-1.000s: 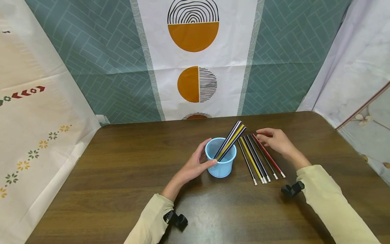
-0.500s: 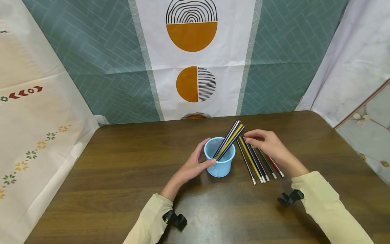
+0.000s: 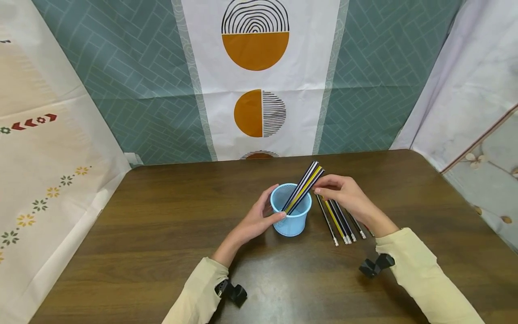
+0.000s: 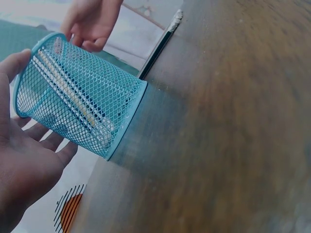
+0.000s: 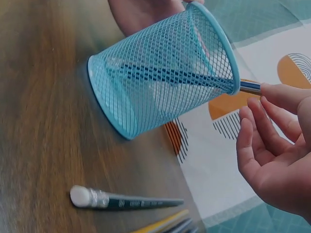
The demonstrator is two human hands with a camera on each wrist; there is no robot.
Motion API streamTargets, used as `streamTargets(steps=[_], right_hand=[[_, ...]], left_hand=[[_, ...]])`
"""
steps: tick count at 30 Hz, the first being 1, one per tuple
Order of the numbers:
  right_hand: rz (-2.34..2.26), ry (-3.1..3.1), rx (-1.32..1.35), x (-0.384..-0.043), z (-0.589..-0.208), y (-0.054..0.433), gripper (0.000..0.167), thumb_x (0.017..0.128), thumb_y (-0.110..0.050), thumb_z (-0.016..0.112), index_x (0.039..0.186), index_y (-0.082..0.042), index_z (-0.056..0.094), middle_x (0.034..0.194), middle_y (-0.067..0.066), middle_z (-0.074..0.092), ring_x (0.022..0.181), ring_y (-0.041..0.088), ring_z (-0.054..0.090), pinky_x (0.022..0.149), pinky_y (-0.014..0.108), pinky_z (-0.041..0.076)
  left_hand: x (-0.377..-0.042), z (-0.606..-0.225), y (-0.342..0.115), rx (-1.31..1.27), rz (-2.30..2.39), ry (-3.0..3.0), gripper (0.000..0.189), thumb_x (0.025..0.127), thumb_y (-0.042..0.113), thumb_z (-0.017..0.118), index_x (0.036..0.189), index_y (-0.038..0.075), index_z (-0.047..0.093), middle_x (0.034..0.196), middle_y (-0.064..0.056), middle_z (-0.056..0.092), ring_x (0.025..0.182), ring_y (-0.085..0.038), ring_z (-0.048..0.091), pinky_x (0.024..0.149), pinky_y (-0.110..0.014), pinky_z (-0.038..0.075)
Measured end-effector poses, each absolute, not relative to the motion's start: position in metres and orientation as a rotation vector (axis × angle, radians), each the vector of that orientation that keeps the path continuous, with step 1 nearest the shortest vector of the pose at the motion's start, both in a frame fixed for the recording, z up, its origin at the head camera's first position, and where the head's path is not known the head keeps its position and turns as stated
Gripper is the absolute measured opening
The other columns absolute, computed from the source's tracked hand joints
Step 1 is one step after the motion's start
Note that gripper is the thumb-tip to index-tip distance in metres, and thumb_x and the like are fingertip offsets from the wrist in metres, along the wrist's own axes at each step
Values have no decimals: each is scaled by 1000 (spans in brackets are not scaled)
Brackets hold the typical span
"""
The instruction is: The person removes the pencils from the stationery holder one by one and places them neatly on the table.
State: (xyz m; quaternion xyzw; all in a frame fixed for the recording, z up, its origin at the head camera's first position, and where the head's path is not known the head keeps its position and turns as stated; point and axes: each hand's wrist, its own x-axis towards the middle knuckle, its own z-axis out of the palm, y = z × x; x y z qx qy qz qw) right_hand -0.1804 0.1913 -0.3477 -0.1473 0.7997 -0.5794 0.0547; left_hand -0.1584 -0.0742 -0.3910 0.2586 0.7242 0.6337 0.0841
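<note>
A light-blue mesh pencil cup (image 3: 290,225) stands on the table, with several pencils (image 3: 306,186) leaning in it to the right, one yellow and others dark or white-striped. My left hand (image 3: 255,220) grips the cup from the left, thumb at the near rim and fingers round the far side. My right hand (image 3: 344,195) hovers over the far ends of several pencils (image 3: 339,220) lying beside the cup. Its fingers are loosely bent, with nothing seen between them. In the right wrist view, its thumb overlaps the leaning pencils (image 5: 250,86) above the rim.
The lying pencils have white erasers (image 3: 346,240) toward me; the right hand hides their far ends. A brown wooden table (image 3: 170,225) carries everything. Behind it hangs a green and white patterned cloth (image 3: 162,90), with pale cloths (image 3: 48,180) at the sides.
My right hand has moved left across the lying pencils, from the red one at the right end to beside the cup. The left hand keeps its grip on the cup.
</note>
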Motion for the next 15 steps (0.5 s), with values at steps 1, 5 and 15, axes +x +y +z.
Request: streamTargets(steps=[1,5,15], right_hand=[[-1783,2406,-450,-180,-348,191,29,91,-13,69,110,9,64,103,17,67,87,24,61,78,35,54],[-1881,2304,-461,-179,-351,188,27,90,-6,68,107,13,62,92,3,68,81,16,59,75,32,54],[-1851,2346,-480,-181,-343,181,26,88,-6,70,104,14,64,91,8,67,80,23,59,73,29,53]], left_hand=[[-158,-392,-74,771,1891,2159,71,92,1,63,151,2,22,145,-22,37,135,-34,37,109,-47,30],[-157,-394,-74,770,1888,2157,73,91,1,64,151,3,21,145,-21,37,134,-34,37,109,-47,30],[-160,-392,-75,793,1880,2159,72,92,4,64,151,3,22,145,-21,37,134,-34,37,109,-48,30]])
